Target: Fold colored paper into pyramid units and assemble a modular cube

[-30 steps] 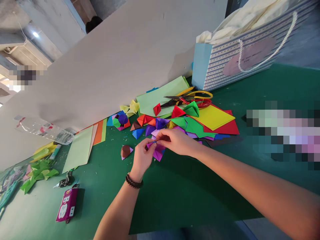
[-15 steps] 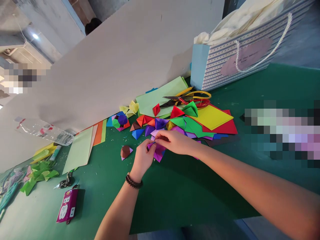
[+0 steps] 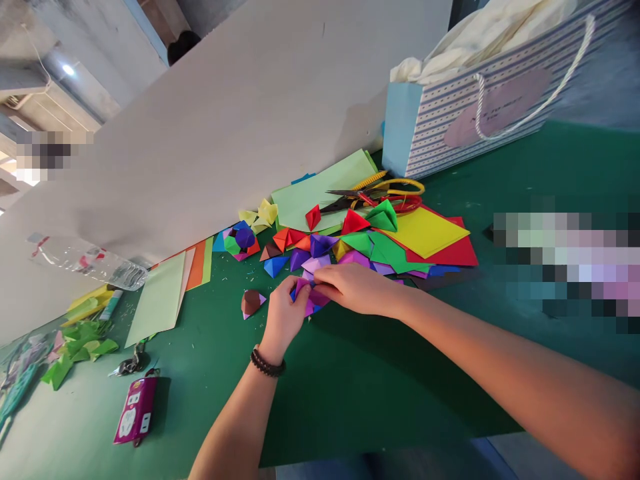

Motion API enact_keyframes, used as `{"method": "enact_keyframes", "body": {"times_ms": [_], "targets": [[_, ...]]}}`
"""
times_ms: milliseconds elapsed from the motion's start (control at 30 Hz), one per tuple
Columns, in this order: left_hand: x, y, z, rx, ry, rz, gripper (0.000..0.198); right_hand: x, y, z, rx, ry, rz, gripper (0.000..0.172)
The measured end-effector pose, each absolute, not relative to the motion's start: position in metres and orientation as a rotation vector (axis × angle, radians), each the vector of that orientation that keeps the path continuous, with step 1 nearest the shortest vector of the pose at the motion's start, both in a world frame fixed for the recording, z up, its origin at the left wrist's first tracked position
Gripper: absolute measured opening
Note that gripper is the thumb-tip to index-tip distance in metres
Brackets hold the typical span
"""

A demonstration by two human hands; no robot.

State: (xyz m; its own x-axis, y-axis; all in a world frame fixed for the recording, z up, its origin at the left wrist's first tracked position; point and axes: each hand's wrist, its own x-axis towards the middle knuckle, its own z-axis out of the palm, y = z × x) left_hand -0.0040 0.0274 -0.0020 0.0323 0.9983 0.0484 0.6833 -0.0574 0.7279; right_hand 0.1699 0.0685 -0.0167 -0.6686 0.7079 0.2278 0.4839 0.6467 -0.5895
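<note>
Between my hands is a purple and blue folded paper piece (image 3: 311, 305), partly hidden by the fingers. My left hand (image 3: 287, 303), with a dark bead bracelet (image 3: 267, 362) at the wrist, pinches its left side. On the other side my right hand (image 3: 350, 287) has its fingertips closed at the upper edge of the same piece. Just beyond the fingers lie several folded paper pieces: a light purple one (image 3: 316, 265), a blue one (image 3: 275, 267) and a green one (image 3: 393, 252). A brown folded piece (image 3: 252, 303) rests left of my left hand.
Scissors (image 3: 370, 198) lie on pale green sheets (image 3: 305, 207) behind the pieces, beside yellow paper (image 3: 425, 232). A striped gift bag (image 3: 475, 120) stands at the back right. Leftward are a plastic bottle (image 3: 90, 261), green scraps (image 3: 80, 347) and a magenta packet (image 3: 135, 410).
The purple piece has turned and tilted between my fingers, showing more of its top. My right hand has shifted slightly right and down, uncovering the light purple piece behind.
</note>
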Motion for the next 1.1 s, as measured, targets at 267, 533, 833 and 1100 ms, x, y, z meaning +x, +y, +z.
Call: {"method": "enact_keyframes", "body": {"times_ms": [267, 533, 833, 1100], "targets": [[-0.002, 0.025, 0.001, 1.770, 1.701, 0.744, 0.014, 0.164, 0.065, -0.019, -0.983, -2.479, 0.547, 0.012], [-0.002, 0.025, 0.005, 1.809, 1.649, 0.744, 0.017, 0.160, 0.060, -0.018, -1.022, -2.456, 0.528, 0.012], [-0.003, 0.022, 0.002, 1.883, 1.601, 0.783, 0.005, 0.170, 0.067, -0.012, -1.018, -2.523, 0.792, 0.020], [-0.005, 0.020, 0.005, 1.878, 1.631, 0.745, 0.004, 0.163, 0.061, -0.017, -1.045, -2.545, 0.630, 0.021]]}}
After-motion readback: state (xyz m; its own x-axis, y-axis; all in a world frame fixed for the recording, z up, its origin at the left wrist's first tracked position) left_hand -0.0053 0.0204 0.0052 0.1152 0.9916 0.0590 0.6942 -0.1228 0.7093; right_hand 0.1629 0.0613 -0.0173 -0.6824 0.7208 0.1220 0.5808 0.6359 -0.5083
